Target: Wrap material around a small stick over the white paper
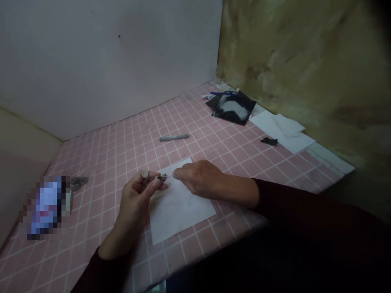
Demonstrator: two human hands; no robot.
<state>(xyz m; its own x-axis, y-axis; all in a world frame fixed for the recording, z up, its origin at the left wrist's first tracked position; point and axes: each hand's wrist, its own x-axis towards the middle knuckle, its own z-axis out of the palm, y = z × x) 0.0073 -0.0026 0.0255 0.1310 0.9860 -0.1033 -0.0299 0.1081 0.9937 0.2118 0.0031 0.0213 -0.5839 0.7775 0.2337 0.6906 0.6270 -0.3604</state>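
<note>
My left hand [139,197] is raised over a white sheet of paper [180,207], its fingers pinched on a small grey object [161,177] that I cannot name. A light cover sits on one fingertip. My right hand [198,177] rests on the paper just to the right, fingers closed in a pinch at the same small object. What the right fingers grip is too small to make out. Both sleeves are dark.
The pink tiled counter [122,142] holds a grey stick-like object [174,137] farther back. A black sheet with white powder [233,106] and a blue pen [222,93] lie at the far corner. White papers [284,130] and a black scrap [269,141] lie at right.
</note>
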